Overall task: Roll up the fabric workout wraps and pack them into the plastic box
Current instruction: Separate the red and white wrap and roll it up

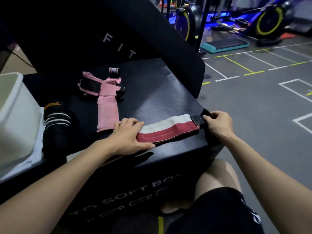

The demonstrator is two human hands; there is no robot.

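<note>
Leftmost, far edge: a white translucent plastic box [11, 105] stands on the black padded gym box [152, 85], only partly in view.
Beside the plastic box: a black fabric wrap with white and orange stripes [56, 122], bunched loosely.
Centre, far: a pink fabric wrap with a black fastening patch [101, 97], unrolled and crumpled; beyond it lies a small rolled pink-and-black piece [114, 70].
Left hand [128, 135]: fingers spread and flat, pressing down the near-left end of the wrap being worked.
Task wrap: a red-and-white fabric wrap [168, 128] stretched flat along the near edge of the gym box, between both hands.
Right hand [218, 123]: pinching the wrap's black tab end [201, 118] at the box's near-right corner.
Far right: grey marked floor [261, 92] with exercise bikes [270, 21].
</note>
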